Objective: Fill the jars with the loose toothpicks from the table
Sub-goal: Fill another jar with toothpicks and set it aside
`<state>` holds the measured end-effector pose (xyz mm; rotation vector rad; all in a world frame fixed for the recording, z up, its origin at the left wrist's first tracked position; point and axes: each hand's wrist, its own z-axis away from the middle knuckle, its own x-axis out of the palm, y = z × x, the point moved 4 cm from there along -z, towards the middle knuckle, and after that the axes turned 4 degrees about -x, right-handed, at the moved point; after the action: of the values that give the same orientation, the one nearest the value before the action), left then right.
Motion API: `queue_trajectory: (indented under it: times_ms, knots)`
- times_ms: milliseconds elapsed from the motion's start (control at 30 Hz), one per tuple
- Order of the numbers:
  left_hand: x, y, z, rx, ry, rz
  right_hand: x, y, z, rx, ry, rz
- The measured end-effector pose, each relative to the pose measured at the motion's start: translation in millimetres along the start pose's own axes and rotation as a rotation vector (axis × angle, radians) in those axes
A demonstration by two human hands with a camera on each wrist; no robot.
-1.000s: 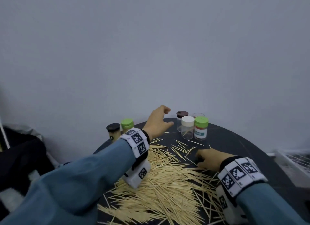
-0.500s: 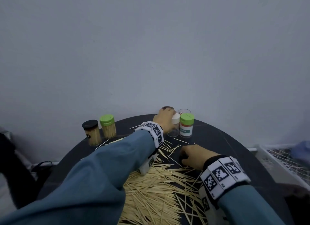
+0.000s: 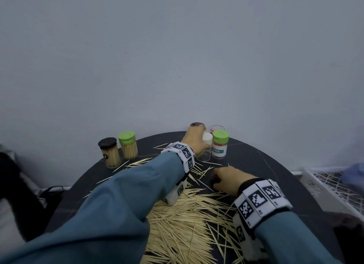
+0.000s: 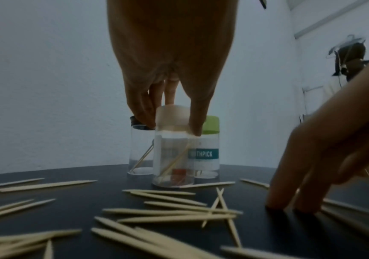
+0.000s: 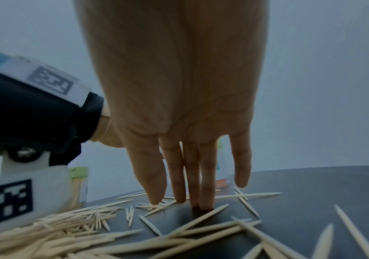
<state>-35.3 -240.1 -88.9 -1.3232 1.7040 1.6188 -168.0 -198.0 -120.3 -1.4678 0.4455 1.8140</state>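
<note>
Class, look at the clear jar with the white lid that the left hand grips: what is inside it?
The white-lidded jar holds a toothpick or two leaning inside, otherwise nearly empty. The red seen through it may belong to a jar behind.

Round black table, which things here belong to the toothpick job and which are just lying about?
For the job:
- loose wooden toothpicks
- white-capped clear jar, gripped by the left hand
- green-capped labelled jar
- right hand, fingertips on the table

Lying about:
- white wire rack
- dark bag
</note>
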Motion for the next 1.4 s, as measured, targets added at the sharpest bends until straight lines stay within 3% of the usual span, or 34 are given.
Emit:
queue_trajectory:
  times_ms: [300,567,800,967,1100,1200,1400]
  knots:
    - [-58,11,17,0.030,0.052,0.053,-2,1,2,0.021,-0.034,0.011]
    - [-116,20,79,0.064,0.049,0.207,-13,-5,17,-0.013,-0.012,-0.062]
    - [-113,0,138,0.079,0.011,0.225,-22,-29,34,-0.198,0.171,-0.214]
    - [-103,-13,161,0.043,-0.010,0.254,-27,-42,46,-0.310,0.384,-0.616]
    - [-93,-22,170,0.020,-0.028,0.273,-21,-56,53,-0.355,0.311,-0.835]
    - [-86,-23,175,0.040,-0.053,0.286,-15,-64,54,-0.402,0.260,-0.804]
    - [-83,-26,175,0.049,0.009,0.303,-20,-63,55,-0.451,0.346,-0.777]
